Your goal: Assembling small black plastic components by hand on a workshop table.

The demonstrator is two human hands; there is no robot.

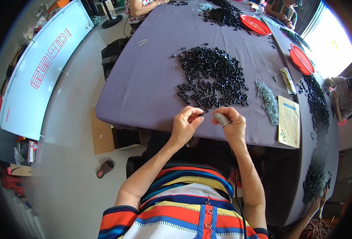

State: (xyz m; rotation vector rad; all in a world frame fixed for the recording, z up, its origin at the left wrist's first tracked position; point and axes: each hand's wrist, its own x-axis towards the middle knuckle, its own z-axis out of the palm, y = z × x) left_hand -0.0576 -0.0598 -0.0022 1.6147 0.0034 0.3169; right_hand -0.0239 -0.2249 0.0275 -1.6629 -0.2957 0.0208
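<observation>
My left hand [187,124] is just over the table's near edge, its thumb and forefinger pinching a small black cylindrical piece [201,115]. Close beside it, my right hand [232,123] has its fingertips drawn together; whatever they hold is too small or hidden to see. A grey wrapping [221,119] covers the right thumb. The two hands are slightly apart. Just beyond them spreads a large heap of similar black pieces [211,73]. To the right of the heap lies a pile of small silvery, clear pieces [268,101].
A tan booklet [288,122] and a narrow box [288,81] lie on the purple-grey cloth [140,87]. Red baskets [255,24] and more black heaps stand farther off. Other people work around the tables. Below left are an open cardboard box [104,133] and a slipper [105,168].
</observation>
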